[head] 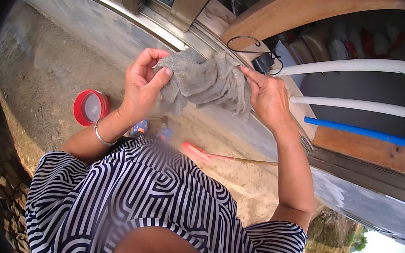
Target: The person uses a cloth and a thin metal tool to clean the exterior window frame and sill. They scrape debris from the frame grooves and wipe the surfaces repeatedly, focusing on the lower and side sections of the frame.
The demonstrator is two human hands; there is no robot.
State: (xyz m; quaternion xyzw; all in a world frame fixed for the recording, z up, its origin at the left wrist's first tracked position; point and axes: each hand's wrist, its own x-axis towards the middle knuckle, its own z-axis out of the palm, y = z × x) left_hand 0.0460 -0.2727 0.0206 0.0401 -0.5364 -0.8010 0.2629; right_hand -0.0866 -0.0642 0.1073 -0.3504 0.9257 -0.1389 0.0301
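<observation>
A crumpled grey cloth is stretched between my two hands in front of the window sill. My left hand pinches its left end between thumb and fingers. At the other end, my right hand grips the cloth's edge, the hand's back turned up. Folds of the cloth hang down between the hands and hide part of the sill and wall. Below and left, a red bucket with pale, cloudy liquid in it stands on the ground.
Right of the cloth, a black power adapter with its cable lies on the sill. White bars and a blue bar cross the opening. A red broom lies near my feet. A stone wall runs along the left.
</observation>
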